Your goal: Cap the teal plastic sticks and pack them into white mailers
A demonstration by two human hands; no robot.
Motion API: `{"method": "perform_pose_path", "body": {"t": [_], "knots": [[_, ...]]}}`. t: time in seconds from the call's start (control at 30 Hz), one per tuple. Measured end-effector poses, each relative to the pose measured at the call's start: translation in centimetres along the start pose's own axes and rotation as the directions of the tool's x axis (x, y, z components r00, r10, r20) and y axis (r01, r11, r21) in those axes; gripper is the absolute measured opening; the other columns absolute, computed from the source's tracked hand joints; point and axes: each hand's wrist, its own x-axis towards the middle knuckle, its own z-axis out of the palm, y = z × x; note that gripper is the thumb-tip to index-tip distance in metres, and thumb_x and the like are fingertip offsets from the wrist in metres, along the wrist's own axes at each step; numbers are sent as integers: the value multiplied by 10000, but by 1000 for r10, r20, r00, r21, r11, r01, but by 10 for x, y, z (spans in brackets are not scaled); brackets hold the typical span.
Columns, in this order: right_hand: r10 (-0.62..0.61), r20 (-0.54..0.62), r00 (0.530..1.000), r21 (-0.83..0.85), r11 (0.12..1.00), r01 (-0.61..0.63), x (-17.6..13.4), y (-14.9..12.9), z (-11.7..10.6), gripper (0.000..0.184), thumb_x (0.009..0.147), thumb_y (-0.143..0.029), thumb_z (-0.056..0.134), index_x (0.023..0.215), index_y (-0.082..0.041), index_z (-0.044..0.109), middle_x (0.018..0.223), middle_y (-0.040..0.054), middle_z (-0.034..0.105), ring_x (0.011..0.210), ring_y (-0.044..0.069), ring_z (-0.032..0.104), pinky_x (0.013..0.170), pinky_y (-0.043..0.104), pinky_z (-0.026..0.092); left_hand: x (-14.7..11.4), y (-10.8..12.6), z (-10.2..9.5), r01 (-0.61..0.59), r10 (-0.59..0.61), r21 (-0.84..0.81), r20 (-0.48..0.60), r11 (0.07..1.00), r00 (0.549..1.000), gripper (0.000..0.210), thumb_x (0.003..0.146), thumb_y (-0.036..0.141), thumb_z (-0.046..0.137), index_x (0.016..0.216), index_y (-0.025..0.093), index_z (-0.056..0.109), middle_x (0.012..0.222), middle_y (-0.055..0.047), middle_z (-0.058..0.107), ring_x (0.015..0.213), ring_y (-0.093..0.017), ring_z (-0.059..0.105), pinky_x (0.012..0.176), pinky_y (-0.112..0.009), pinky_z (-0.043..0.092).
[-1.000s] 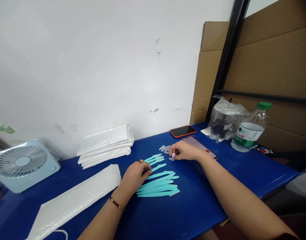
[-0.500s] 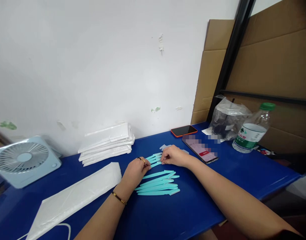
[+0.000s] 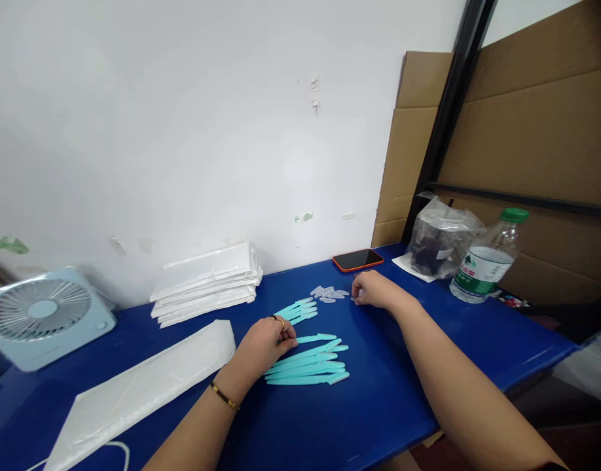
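Note:
My left hand (image 3: 270, 341) is closed in a pinch at the handle of a teal eyebrow razor (image 3: 325, 337), whose blade end points right. Just below lie several more teal razors (image 3: 305, 367), loosely fanned on the table. Beyond my left fingers is a second group of teal razors (image 3: 300, 310), partly hidden by that hand. My right hand (image 3: 372, 291) is closed at the right edge of a small pile of translucent blade caps (image 3: 328, 294). A pale bit of a cap shows at its fingertips.
A blue fan (image 3: 48, 314) stands at the far left. White padded envelopes (image 3: 207, 284) are stacked by the wall, with one envelope (image 3: 148, 386) lying in front. An orange-edged phone (image 3: 358, 260), a bagged cup (image 3: 438, 239) and a water bottle (image 3: 487, 258) stand at the back right.
My right hand has moved right, away from the razors to the caps. My left hand has shifted slightly down to another razor. The lit phone on the right no longer shows.

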Motion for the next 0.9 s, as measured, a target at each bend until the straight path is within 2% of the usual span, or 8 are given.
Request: {"method": "perform_pose_path", "body": {"t": [0.07,0.2,0.27,0.33,0.47,0.67,0.83,0.9], "knots": [[-51,45,998,22,999,50,1,-6,5,108,576,-179,668,675,-193,709,715,39,690,671,175,606,569,227,398,1,0,1,17,-17,3,-13,1000,1000,160,759,334,533,765,214,639,733,7,614,661,-121,542,594,-215,375],[-249,130,960,228,950,215,-3,-26,10,160,652,-247,609,758,-197,718,716,19,693,640,160,608,568,224,413,0,1,1,33,-33,9,-27,999,999,148,754,333,540,743,221,638,713,12,616,650,-121,541,580,-216,361],[-299,173,938,324,917,233,-5,-33,12,188,656,-278,614,787,-192,717,725,14,696,648,159,612,568,219,421,-1,1,1,51,-51,-1,-30,999,998,150,753,337,540,741,221,635,704,14,617,639,-120,541,574,-217,357],[-289,183,940,357,910,211,-6,-36,13,194,649,-295,627,780,-182,716,707,16,694,640,159,610,557,219,419,-1,2,1,74,-74,-15,-34,997,997,149,750,341,543,735,220,629,692,18,618,629,-119,541,568,-218,354],[-268,137,954,312,925,215,-4,-32,13,193,626,-314,664,752,-180,722,691,17,689,622,156,600,545,221,406,-2,4,0,116,-117,-23,-52,993,992,144,743,335,547,718,216,622,679,20,618,619,-122,545,558,-221,349],[-386,145,911,317,890,327,-3,-43,24,214,636,-329,688,801,-198,725,708,13,679,603,133,581,549,214,401,-1,6,0,136,-135,8,-71,991,988,144,749,325,543,727,211,628,682,16,615,623,-127,543,566,-233,349],[-460,52,887,326,847,420,-1,-64,36,178,690,-300,661,822,-193,717,747,19,664,621,118,578,575,204,410,5,-1,2,115,-110,49,-96,992,989,145,767,306,534,738,200,630,729,-1,612,666,-133,550,611,-244,372],[-437,-38,899,302,852,427,1,-61,33,165,711,-281,642,832,-192,710,784,23,661,659,122,585,606,207,418,4,-3,0,126,-115,61,-150,990,982,148,767,310,542,803,199,633,788,-13,615,716,-145,554,654,-255,389]]}}
